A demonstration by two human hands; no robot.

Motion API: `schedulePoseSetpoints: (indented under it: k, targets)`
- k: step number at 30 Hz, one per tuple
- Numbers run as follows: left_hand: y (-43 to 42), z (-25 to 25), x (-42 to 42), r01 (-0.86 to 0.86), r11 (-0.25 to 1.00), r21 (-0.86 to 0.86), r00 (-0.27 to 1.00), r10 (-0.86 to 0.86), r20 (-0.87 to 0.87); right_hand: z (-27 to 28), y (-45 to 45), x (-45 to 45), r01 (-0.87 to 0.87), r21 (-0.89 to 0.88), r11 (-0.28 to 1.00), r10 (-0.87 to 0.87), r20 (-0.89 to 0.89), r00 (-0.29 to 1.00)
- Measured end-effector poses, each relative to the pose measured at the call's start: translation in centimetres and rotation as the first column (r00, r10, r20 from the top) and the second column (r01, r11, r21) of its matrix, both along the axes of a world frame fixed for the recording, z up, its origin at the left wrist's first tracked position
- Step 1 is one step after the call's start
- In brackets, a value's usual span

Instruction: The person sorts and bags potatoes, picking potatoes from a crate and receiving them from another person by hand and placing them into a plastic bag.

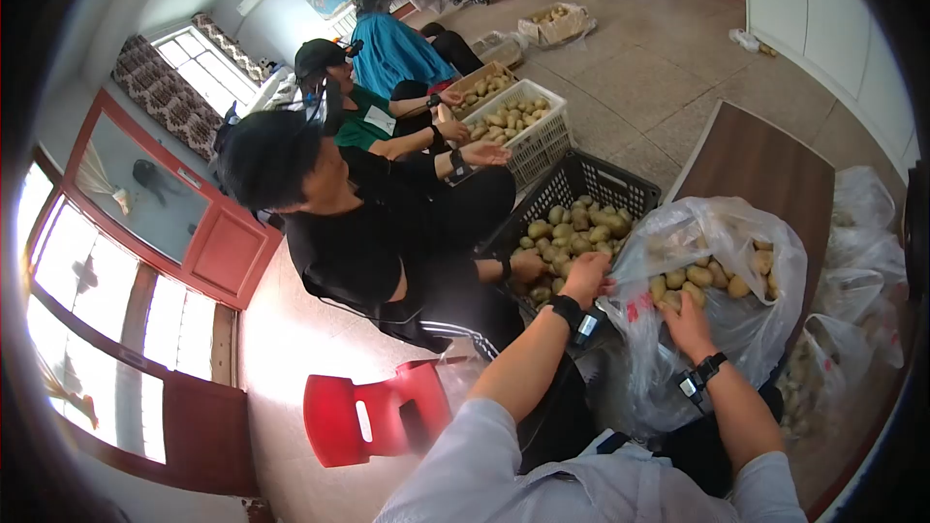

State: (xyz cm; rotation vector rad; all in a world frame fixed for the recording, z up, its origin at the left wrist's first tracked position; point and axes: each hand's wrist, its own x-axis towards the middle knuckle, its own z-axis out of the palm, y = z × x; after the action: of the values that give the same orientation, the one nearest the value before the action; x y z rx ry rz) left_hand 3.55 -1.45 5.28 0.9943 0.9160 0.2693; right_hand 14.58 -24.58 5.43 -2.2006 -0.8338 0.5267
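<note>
My left hand [587, 279] is at the left rim of a clear plastic bag [775, 232], its fingers closed on the edge, beside a black crate [607, 174] of potatoes [581, 223]. Inside the bag's mouth, my right hand [688, 327] closes its fingers around a potato [668, 300]; the fingers partly hide it. More potatoes [717, 274] lie in the bag around that hand. A neighbouring person's hand [526, 268] reaches into the black crate, close to my left hand.
People sit in a row at the left, by a white crate [542, 147] and a further box of potatoes. A brown board [751, 160] lies behind the bag. Filled plastic bags [857, 281] stand at right. A red stool [373, 412] is at lower left.
</note>
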Motion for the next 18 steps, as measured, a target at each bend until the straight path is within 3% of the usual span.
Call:
schedulePoseSetpoints:
  k: [1,5,9,10,12,15,16,17,18]
  targets:
    - [-0.6,0.0,0.2,0.003,1.000,0.008,1.000,-0.003,-0.004,0.3,0.6,-0.2,-0.037,0.044,0.998,0.036,0.006,0.999]
    - [-2.1,1.7,0.8,0.313,0.947,-0.069,0.949,-0.315,-0.021,2.2,2.9,-0.8,-0.141,0.113,0.983,0.138,0.035,0.990]
    - [-3.2,2.7,1.4,0.447,0.850,-0.278,0.894,-0.429,0.126,2.1,4.6,-1.1,-0.203,0.181,0.962,0.185,0.112,0.976]
    - [-3.2,2.3,1.6,0.447,0.849,-0.281,0.894,-0.429,0.128,2.3,4.4,-1.2,-0.204,0.192,0.960,0.189,0.095,0.977]
    - [-3.4,1.9,1.9,0.451,0.884,-0.124,0.881,-0.419,0.218,3.4,4.7,-1.3,-0.220,0.165,0.961,0.206,0.101,0.973]
    - [-3.1,2.3,1.7,0.458,0.877,-0.149,0.876,-0.415,0.247,2.6,4.4,-1.2,-0.214,0.194,0.957,0.197,0.103,0.975]
    - [-3.0,2.1,1.8,0.343,0.927,-0.153,0.930,-0.311,0.198,1.8,4.3,-0.9,-0.192,0.253,0.948,0.171,0.103,0.980]
    - [-2.7,2.0,1.8,0.343,0.926,-0.155,0.929,-0.311,0.199,0.7,4.2,-0.1,-0.192,0.251,0.949,0.171,0.103,0.980]
    - [-2.2,1.8,1.5,0.294,0.946,-0.139,0.946,-0.266,0.188,0.3,4.1,0.6,-0.214,0.242,0.946,0.139,0.291,0.946]
